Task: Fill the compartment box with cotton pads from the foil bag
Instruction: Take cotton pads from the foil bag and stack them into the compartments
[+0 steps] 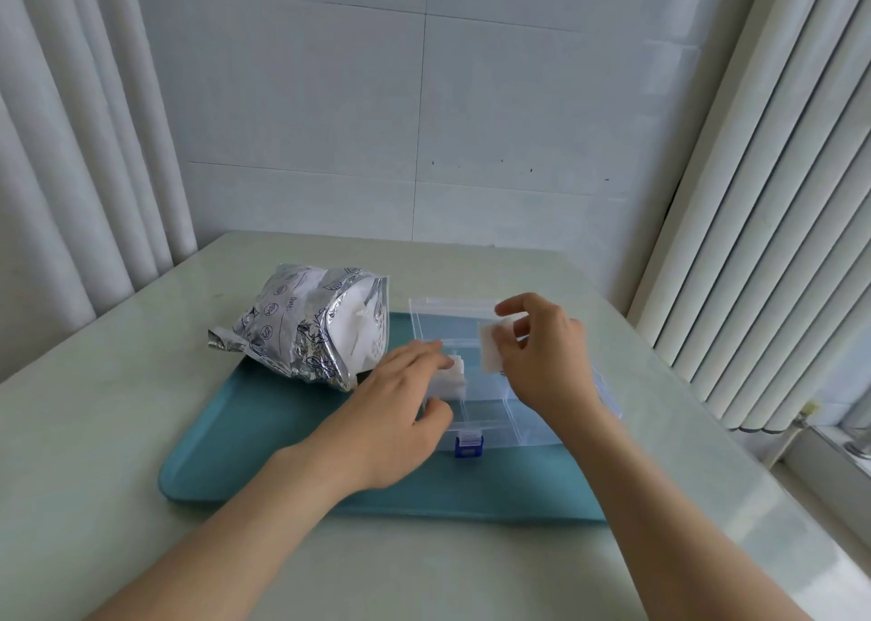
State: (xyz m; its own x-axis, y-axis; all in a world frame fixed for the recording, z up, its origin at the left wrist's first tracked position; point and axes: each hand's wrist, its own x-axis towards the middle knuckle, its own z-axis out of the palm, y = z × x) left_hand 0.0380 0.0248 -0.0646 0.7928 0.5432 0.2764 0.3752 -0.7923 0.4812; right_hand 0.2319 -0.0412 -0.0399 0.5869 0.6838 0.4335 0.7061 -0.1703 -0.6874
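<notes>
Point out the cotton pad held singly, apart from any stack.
The one pad pinched in the right hand, over the compartment box. The left hand holds a stack in a compartment; more pads lie inside the foil bag.

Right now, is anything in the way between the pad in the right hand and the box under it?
Nothing visible. The right hand pinches a cotton pad over the clear compartment box, whose lid is open. The left hand holds a stack of pads further left, not beneath it.
</notes>
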